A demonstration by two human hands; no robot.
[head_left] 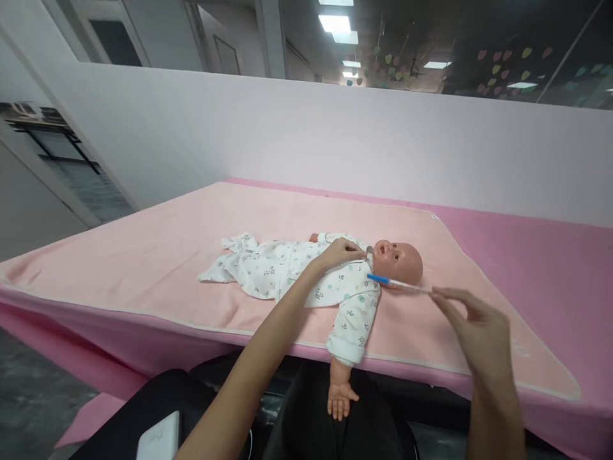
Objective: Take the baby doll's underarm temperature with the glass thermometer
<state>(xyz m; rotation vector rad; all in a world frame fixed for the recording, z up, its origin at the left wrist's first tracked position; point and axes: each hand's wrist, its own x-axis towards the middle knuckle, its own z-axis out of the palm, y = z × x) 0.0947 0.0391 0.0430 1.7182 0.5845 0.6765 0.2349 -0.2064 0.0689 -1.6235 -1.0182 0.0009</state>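
Note:
A baby doll [400,259] in a white printed suit [287,268] lies on its back on a pale pink blanket [191,255], head to the right. One doll arm [342,390] hangs over the near table edge. My left hand [341,252] rests on the doll's chest at the collar, fingers curled and pinching the fabric below its chin. My right hand [472,319] pinches the end of a thin clear stick with a blue tip [395,282], and the tip lies by the doll's neck.
The blanket covers a deeper pink table [550,255] backed by a white partition wall [335,140]. My dark-clothed lap and a white device [160,437] are below the near edge. A grey floor lies at the left.

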